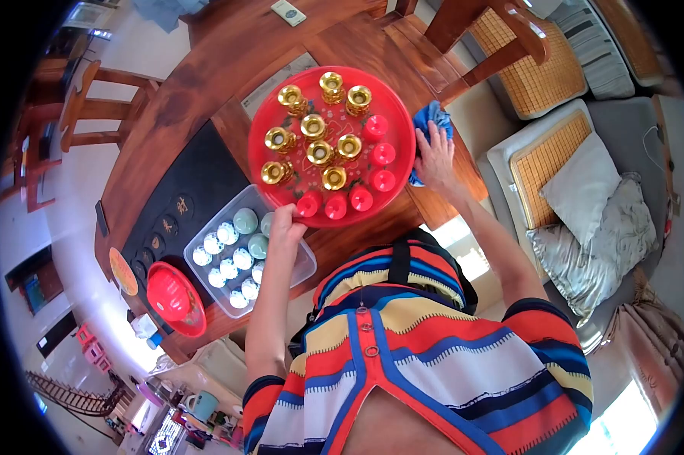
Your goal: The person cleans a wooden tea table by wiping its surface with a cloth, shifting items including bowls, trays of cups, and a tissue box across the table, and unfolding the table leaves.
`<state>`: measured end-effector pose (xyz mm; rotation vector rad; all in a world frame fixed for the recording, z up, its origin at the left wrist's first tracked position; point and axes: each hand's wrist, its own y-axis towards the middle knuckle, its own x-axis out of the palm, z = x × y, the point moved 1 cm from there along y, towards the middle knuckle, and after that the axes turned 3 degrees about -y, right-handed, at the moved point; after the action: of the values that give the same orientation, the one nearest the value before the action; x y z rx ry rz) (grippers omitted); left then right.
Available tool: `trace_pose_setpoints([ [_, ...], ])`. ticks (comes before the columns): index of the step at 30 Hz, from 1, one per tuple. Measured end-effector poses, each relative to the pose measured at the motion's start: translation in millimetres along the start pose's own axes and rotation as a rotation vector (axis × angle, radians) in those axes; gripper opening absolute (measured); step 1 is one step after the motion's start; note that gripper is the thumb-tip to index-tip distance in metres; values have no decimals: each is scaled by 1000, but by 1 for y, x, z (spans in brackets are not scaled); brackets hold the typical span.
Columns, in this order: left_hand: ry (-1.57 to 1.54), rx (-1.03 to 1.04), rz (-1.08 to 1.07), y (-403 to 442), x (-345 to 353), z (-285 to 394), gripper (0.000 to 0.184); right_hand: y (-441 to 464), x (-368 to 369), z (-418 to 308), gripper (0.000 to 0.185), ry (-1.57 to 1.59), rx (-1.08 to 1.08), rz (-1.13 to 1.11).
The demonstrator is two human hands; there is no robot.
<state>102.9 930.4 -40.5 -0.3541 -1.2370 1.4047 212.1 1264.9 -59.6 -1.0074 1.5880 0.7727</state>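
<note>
A round red tray is in front of me, its near left rim gripped by my left hand. Several shiny gold cup-shaped holders stand on it, and several red candle-like pieces line its right and near edge. Just right of the tray, my right hand is on a bunched blue cloth, pressing it to the wooden table. Its fingers lie over the cloth, and part of the cloth is hidden under the hand.
A clear plastic bin with patterned white and green cups sits at the left. Beyond it are a red bowl, a round orange fan-like piece and a black table inlay. A wooden chair and cushioned sofa are right.
</note>
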Motion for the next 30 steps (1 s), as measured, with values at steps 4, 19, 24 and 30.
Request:
trace_pose_setpoints([
  [4, -54, 9, 75, -22, -13, 19, 50, 39, 13, -16, 68, -24, -190, 56],
  [19, -272, 157, 274, -62, -50, 88, 47, 54, 18, -87, 63, 123, -708, -67],
  [24, -278, 233, 269, -70, -61, 89, 45, 118, 20, -82, 58, 38, -503, 109],
  [30, -351, 200, 380, -86, -72, 97, 41, 151, 36, -154, 57, 49, -406, 209],
])
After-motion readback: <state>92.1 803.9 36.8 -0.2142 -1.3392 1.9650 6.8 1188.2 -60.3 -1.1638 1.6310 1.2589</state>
